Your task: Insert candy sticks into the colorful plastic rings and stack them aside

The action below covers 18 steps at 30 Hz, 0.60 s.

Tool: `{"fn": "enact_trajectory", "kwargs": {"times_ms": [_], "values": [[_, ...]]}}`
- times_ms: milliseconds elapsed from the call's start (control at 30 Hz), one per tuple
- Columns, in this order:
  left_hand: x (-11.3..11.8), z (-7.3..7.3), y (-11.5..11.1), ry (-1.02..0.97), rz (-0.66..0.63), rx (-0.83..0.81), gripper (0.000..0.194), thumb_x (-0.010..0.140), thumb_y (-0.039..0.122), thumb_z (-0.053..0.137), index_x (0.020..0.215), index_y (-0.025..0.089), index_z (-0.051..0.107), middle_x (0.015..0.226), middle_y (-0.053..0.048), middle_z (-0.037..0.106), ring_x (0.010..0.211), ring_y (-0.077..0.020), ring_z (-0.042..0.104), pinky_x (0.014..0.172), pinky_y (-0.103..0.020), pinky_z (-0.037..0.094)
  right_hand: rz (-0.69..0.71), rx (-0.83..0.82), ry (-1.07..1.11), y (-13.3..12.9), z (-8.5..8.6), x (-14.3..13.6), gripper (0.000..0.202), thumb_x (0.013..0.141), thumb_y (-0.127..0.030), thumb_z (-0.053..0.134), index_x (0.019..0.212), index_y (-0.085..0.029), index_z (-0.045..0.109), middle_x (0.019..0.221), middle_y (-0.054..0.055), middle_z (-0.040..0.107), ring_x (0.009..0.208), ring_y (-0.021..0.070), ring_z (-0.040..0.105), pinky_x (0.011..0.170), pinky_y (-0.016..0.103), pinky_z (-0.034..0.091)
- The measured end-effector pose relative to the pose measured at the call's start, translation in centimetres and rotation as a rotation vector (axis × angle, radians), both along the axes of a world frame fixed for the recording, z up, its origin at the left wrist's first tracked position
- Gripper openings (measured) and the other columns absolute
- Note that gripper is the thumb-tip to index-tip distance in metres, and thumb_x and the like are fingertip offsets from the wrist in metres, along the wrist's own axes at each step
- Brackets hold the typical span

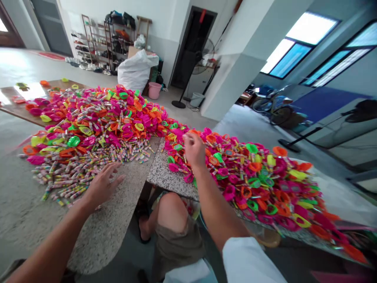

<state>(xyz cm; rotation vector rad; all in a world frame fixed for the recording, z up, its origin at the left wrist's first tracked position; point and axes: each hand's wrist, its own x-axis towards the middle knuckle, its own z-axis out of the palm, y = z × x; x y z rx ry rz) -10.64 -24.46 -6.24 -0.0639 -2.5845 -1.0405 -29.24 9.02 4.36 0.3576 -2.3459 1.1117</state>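
My left hand (104, 184) hovers over the near edge of a heap of small wrapped candy rolls (73, 175), its fingers apart and nothing in them. My right hand (194, 149) is at the left end of the right-hand pile of coloured plastic pieces (250, 173), fingers curled together; what they hold, if anything, is hidden. These pieces are pink, orange, green and yellow, ring- or watch-shaped. A bigger mixed pile (118, 114) of such pieces and candy rolls rises beyond my left hand.
Both piles lie on speckled stone tabletops (173, 181) with a gap between them below. Behind stand a white sack (135, 70), a pink bucket (154, 90), a fan (193, 74) and shoe racks (97, 43). A bicycle (272, 104) is at the right back.
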Motion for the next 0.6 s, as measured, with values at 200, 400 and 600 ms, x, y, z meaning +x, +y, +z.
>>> {"fn": "enact_trajectory", "kwargs": {"times_ms": [200,400,600], "values": [[0.8,-0.6,-1.0,-0.028,-0.060,-0.174,0.042,0.103,0.052,0.053,0.127,0.023,0.071,0.132,-0.012,0.070,0.130,-0.0332,0.065,0.115,-0.051,0.051,-0.630,0.327,-0.015,13.4,2.2,-7.8,0.046,0.097,-0.019,0.043,0.128,-0.006,0.074,0.125,0.028,0.073,0.115,0.0344,0.067,0.099,0.045,0.048],[1.4,-0.9,-1.4,-0.064,-0.078,-0.230,0.034,0.103,0.045,0.054,0.121,0.025,0.074,0.125,-0.011,0.072,0.118,-0.0288,0.069,0.108,-0.044,0.055,-0.638,0.582,-0.254,14.7,1.6,-9.3,0.037,0.096,-0.021,0.054,0.123,-0.011,0.078,0.119,0.029,0.073,0.110,0.0359,0.065,0.092,0.047,0.044],[1.0,-0.9,-1.7,-0.072,-0.087,-0.223,0.030,0.103,0.039,0.054,0.120,0.023,0.074,0.122,-0.011,0.072,0.116,-0.0277,0.069,0.107,-0.044,0.055,0.111,0.553,-0.077,-0.7,-4.0,-5.6,0.019,0.098,-0.021,0.054,0.094,-0.017,0.072,0.099,0.014,0.072,0.095,0.0250,0.062,0.090,0.036,0.045]]}}
